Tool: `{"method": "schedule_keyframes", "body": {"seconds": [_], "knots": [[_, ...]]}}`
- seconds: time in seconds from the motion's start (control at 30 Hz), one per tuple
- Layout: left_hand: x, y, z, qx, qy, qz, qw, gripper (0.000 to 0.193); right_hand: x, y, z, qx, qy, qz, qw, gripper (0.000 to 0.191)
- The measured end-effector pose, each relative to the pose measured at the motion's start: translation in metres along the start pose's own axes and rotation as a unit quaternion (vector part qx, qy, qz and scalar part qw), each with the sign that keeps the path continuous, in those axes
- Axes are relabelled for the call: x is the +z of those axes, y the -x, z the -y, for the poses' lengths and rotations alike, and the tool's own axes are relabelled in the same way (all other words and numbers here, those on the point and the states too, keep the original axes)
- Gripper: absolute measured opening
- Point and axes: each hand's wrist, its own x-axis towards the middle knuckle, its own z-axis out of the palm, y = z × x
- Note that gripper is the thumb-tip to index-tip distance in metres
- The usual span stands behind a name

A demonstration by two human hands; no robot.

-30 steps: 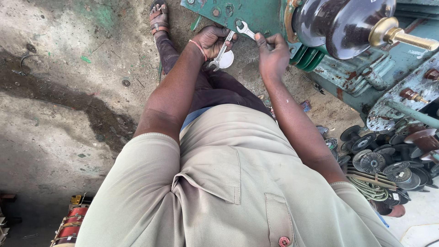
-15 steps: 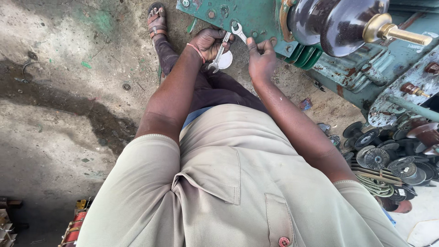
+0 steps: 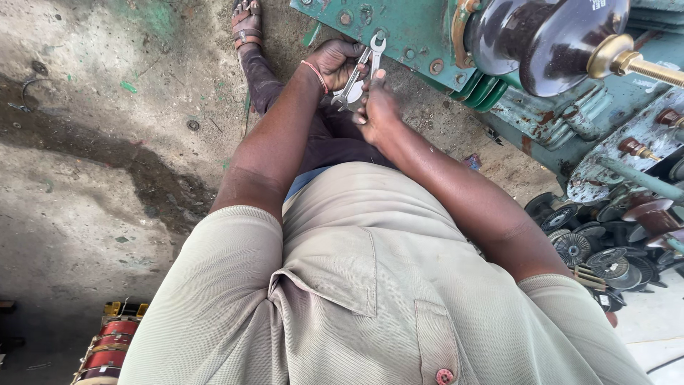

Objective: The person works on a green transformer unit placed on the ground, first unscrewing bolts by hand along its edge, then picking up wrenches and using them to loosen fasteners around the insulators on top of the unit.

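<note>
The left hand (image 3: 335,60) is curled around a bunch of spanners (image 3: 354,80) at their shanks, against the edge of the green housing (image 3: 399,28). The right hand (image 3: 376,107) has its fingers pressed together, pinching one spanner (image 3: 375,57) near mid-shank; its open jaw points up at a bolt (image 3: 380,33) on the housing flange. The spanners are stiff steel, fairly heavy as a bundle and probably oily, so likely slippery. Grip on the flat shank, not the head. A dark insulator (image 3: 548,43) with a brass stud (image 3: 627,60) stands just right of the work
</note>
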Motion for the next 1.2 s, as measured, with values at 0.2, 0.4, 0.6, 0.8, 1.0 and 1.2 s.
{"method": "schedule_keyframes", "body": {"seconds": [0.2,0.4,0.6,0.8,1.0,1.2], "knots": [[0.006,0.001,-0.003,-0.012,-0.063,-0.004,0.998,0.023,0.051,0.004,0.009,0.158,-0.254,0.127,0.946,0.030],[0.001,0.000,-0.001,0.002,-0.044,0.026,0.999,0.024,0.074,0.015,0.032,0.229,-0.304,0.116,0.917,0.057],[-0.005,-0.004,0.003,0.025,-0.033,0.013,0.999,0.026,0.036,0.041,0.044,0.200,-0.183,0.396,0.877,0.044],[-0.002,0.001,0.003,0.054,-0.135,-0.089,0.985,0.029,-0.051,0.032,0.041,-0.080,0.225,0.205,0.949,0.050],[-0.011,0.027,0.004,0.116,-0.078,-0.160,0.977,0.031,-0.119,-0.022,0.021,-0.192,0.339,0.083,0.917,0.049],[-0.009,0.003,0.005,0.135,0.039,-0.041,0.989,0.025,-0.122,-0.041,0.011,-0.139,0.286,0.133,0.939,0.047]]}}
